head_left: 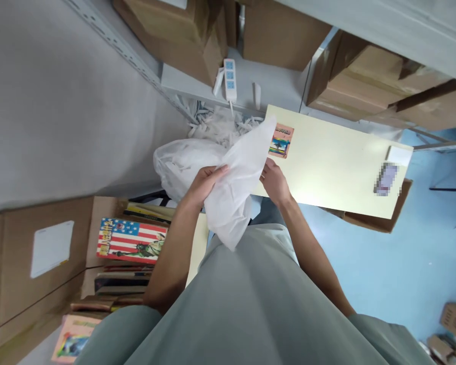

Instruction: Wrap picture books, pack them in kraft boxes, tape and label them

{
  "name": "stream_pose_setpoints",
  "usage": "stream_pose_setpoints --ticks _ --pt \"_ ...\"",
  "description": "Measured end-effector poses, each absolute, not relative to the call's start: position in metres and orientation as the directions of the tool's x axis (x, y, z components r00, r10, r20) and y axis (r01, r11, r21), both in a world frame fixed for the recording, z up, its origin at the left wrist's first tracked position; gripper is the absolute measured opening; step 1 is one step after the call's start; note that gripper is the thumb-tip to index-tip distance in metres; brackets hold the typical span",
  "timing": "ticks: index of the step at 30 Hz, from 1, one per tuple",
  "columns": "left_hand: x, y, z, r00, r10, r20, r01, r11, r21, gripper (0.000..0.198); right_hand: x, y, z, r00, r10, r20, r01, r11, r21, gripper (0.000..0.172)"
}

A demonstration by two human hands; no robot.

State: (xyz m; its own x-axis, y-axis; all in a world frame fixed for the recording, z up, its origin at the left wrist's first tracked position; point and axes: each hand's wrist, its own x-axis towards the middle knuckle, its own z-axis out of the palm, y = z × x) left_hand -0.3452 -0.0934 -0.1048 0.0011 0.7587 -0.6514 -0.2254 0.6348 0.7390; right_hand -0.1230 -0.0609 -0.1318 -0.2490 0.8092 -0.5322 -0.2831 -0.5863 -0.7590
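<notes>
My left hand [209, 182] grips a thin white sheet [237, 177], thumb on top and fingers beneath it. The sheet is creased and hangs in front of my body; whether it is paper or plastic, I cannot tell. At its right edge, my right hand [275, 181] is curled closed on it, with the fingertips partly hidden behind the sheet. Just beyond the right hand, a pink book [281, 141] with a colourful picture lies on the pale yellow board [327, 167].
A clear plastic bag [175, 154] of white scraps [216, 126] stands left. A power strip [230, 81] lies on the shelf among cardboard boxes [285, 35]. A blurred-out object [386, 179] rests at the board's right end. An open carton holds several books [133, 241].
</notes>
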Motion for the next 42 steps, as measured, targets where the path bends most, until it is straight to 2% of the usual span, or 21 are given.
stream_pose_setpoints --ticks 4,7,9,13,17,22,26,29,34,37,42 --pt "-0.302 -0.079 -0.09 0.202 0.663 -0.721 -0.221 0.748 0.626 0.046 -0.103 -0.078 -0.144 -0.365 0.727 -0.581 -0.436 -0.685 -0.583 0.055" --pt "-0.269 -0.071 -0.085 0.269 0.615 -0.741 -0.19 0.789 0.585 0.043 -0.08 -0.085 -0.153 -0.407 0.676 -0.614 -0.507 -0.727 -0.464 0.05" --pt "-0.246 -0.067 -0.085 0.289 0.596 -0.749 -0.155 0.801 0.578 0.043 -0.056 -0.085 -0.158 -0.361 0.674 -0.644 -0.553 -0.711 -0.434 0.044" --pt "-0.199 -0.055 -0.091 0.328 0.548 -0.77 -0.004 0.815 0.579 0.053 0.012 -0.081 -0.159 -0.156 0.758 -0.633 -0.619 -0.575 -0.536 0.037" --pt "-0.157 -0.034 -0.096 0.382 0.548 -0.744 0.128 0.766 0.63 0.064 0.099 -0.077 -0.149 0.054 0.824 -0.564 -0.583 -0.432 -0.688 0.037" --pt "-0.117 -0.004 -0.109 0.444 0.541 -0.714 0.35 0.629 0.694 0.051 0.211 -0.079 -0.145 0.255 0.795 -0.55 -0.408 -0.427 -0.807 0.035" --pt "-0.085 0.018 -0.139 0.481 0.532 -0.696 0.478 0.506 0.717 0.043 0.285 -0.083 -0.15 0.322 0.756 -0.569 -0.275 -0.501 -0.821 0.036" --pt "-0.056 0.034 -0.17 0.366 0.651 -0.664 0.59 0.39 0.707 0.036 0.326 -0.085 -0.158 0.357 0.741 -0.57 -0.216 -0.528 -0.821 0.038" --pt "-0.016 0.056 -0.206 0.176 0.863 -0.473 0.724 0.212 0.656 0.034 0.37 -0.085 -0.183 0.417 0.704 -0.575 -0.125 -0.582 -0.804 0.038" --pt "-0.013 0.064 -0.213 0.161 0.867 -0.471 0.753 0.201 0.627 0.04 0.383 -0.084 -0.202 0.494 0.65 -0.578 -0.135 -0.599 -0.789 0.042" --pt "-0.035 0.056 -0.217 0.206 0.741 -0.639 0.705 0.34 0.622 0.042 0.388 -0.085 -0.226 0.525 0.618 -0.585 -0.133 -0.619 -0.774 0.047"
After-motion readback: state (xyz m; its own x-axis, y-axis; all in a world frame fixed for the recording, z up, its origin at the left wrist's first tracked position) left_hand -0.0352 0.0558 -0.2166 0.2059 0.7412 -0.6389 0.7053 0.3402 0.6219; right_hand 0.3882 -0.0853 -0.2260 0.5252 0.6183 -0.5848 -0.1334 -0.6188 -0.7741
